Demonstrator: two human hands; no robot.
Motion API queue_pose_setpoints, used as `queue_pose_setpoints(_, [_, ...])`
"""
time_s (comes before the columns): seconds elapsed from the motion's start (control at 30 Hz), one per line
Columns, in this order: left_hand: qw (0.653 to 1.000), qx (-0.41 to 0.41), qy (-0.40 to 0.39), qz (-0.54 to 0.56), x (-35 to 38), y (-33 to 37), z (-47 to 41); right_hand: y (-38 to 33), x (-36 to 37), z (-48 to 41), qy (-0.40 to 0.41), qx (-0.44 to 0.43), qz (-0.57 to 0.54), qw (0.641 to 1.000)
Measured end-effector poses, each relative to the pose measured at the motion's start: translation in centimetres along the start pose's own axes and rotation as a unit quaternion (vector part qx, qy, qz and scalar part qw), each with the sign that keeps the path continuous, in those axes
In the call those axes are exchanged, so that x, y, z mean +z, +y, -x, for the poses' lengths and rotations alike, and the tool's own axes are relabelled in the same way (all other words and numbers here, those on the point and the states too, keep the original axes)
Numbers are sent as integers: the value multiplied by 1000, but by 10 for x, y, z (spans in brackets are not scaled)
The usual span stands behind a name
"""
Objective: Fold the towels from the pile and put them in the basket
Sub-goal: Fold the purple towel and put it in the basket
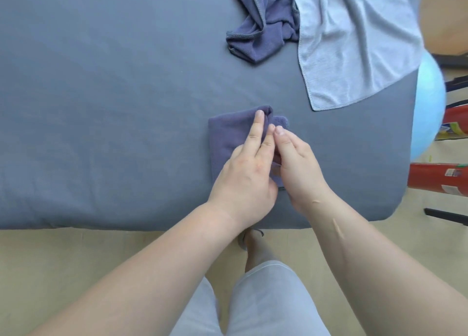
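A small dark purple towel point(225, 135) lies folded on the grey-blue bed sheet point(114, 107) near its front edge. My left hand point(245, 168) rests flat on the towel with its fingers stretched forward. My right hand point(296, 166) is at the towel's right edge, fingers extended along the fold; its thumb side is hidden. At the back right lie a crumpled dark purple towel point(263, 24) and a spread light grey towel point(354, 39). No basket is in view.
A light blue exercise ball point(428, 105) sits at the bed's right side, with red cylinders point(440, 178) and black metal bars beside it. The wooden floor point(76, 259) and my legs in light grey trousers point(253, 305) are below the bed's front edge.
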State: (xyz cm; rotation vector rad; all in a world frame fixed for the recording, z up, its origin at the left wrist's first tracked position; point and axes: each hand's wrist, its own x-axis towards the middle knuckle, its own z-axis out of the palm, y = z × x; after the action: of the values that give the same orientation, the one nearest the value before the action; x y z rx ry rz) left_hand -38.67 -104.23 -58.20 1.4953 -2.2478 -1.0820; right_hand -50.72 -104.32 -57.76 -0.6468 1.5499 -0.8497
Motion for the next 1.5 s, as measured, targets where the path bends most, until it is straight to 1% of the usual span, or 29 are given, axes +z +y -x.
queue_pose_setpoints(0.1, [999,-8,-33,20,11,5,-4,7,-12,-6,22,6,39,999])
queue_pose_setpoints(0.13, [999,-9,-30,25,12,4,-2,8,-13,-8,31,13,52,998])
queue_pose_setpoints(0.2, [1000,-1,16,8,10,-1,3,12,-14,-14,51,21,104,993])
queue_pose_setpoints(0.27, [994,11,88,-60,7,-11,9,14,-13,-17,60,26,165,984])
queue_pose_setpoints(0.33, [982,10,128,-141,4,-24,13,16,-13,-19,60,19,186,981])
queue_pose_setpoints(0.4, [975,1,106,-193,3,-33,14,18,-16,-20,65,2,174,983])
queue_pose_setpoints(0.47, [971,-7,49,-234,6,-39,12,17,-21,-20,62,-19,150,986])
queue_pose_setpoints(0.57, [952,-22,-18,-304,14,-41,4,18,-33,-20,39,-28,147,988])
queue_pose_setpoints(0.7, [934,-27,-65,-349,28,-44,-6,26,-49,-21,41,-46,233,971])
queue_pose_setpoints(0.8, [936,-13,-77,-342,37,-48,-9,28,-51,-22,42,-57,297,952])
queue_pose_setpoints(0.83, [938,-14,-78,-338,39,-49,-11,29,-52,-23,48,-74,332,939])
queue_pose_setpoints(0.87, [939,-18,-78,-334,40,-49,-12,29,-52,-23,60,-111,378,917])
queue_pose_setpoints(0.9, [940,-24,-80,-332,41,-49,-13,29,-52,-23,76,-169,430,884])
queue_pose_setpoints(0.93, [940,-30,-81,-329,43,-48,-13,29,-52,-23,83,-234,480,841])
queue_pose_setpoints(0.97, [941,-37,-81,-327,44,-47,-14,31,-53,-24,70,-292,524,797])
queue_pose_setpoints(1.0, [941,-47,-81,-325,46,-45,-14,33,-53,-26,34,-329,572,751])
queue_pose_setpoints(1.03, [941,-57,-82,-323,47,-44,-15,35,-54,-28,-15,-338,624,704])
queue_pose_setpoints(1.07, [941,-66,-84,-322,48,-43,-15,38,-55,-32,-59,-329,672,661])
queue_pose_setpoints(1.1, [940,-74,-85,-322,48,-42,-16,41,-57,-37,-92,-314,705,629])
queue_pose_setpoints(1.13, [939,-79,-87,-322,47,-42,-17,44,-59,-42,-111,-299,727,608])
queue_pose_setpoints(1.17, [938,-82,-89,-324,46,-42,-17,47,-61,-47,-121,-288,740,596])
queue_pose_setpoints(1.23, [938,-73,-92,-327,44,-43,-18,49,-64,-52,-128,-277,750,587])
queue_pose_setpoints(1.3, [940,-51,-90,-325,39,-45,-15,48,-63,-53,-127,-275,744,596])
queue_pose_setpoints(1.4, [947,-26,-63,-313,27,-53,-4,40,-58,-55,-114,-289,722,618])
queue_pose_setpoints(1.5, [952,-41,-38,-302,12,-63,11,30,-57,-63,-126,-311,712,617])
